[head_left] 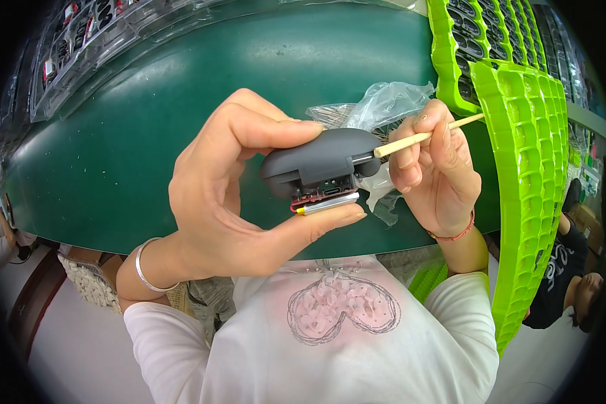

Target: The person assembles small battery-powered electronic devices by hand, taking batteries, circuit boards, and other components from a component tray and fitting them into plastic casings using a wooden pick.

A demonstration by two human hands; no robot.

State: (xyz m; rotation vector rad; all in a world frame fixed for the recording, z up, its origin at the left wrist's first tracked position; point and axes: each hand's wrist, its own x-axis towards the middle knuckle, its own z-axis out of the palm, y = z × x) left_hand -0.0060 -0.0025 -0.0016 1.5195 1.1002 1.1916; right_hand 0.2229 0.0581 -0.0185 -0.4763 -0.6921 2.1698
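Observation:
My left hand [225,175] grips a dark grey rounded plastic housing [320,153] between thumb and fingers, above the table. From its open underside show a red circuit board [306,200] and a flat silver battery-like piece [331,203] with yellow tape at one end. A thin metal pin [361,159] lies at the housing's right side. Pinched in my right hand [441,168] is a slim wooden stick [414,140]; its blunt near end meets the outer end of the pin, or lies very close to it. Behind my hands, a clear plastic bag [394,104] holds many thin metal pins.
Bright green compartment trays [528,135] lean along the right side, one holding black parts. Clear plastic trays [74,60] with small parts line the far left of the green table [114,161]. A person in black [559,269] is at the right edge, another person at the left.

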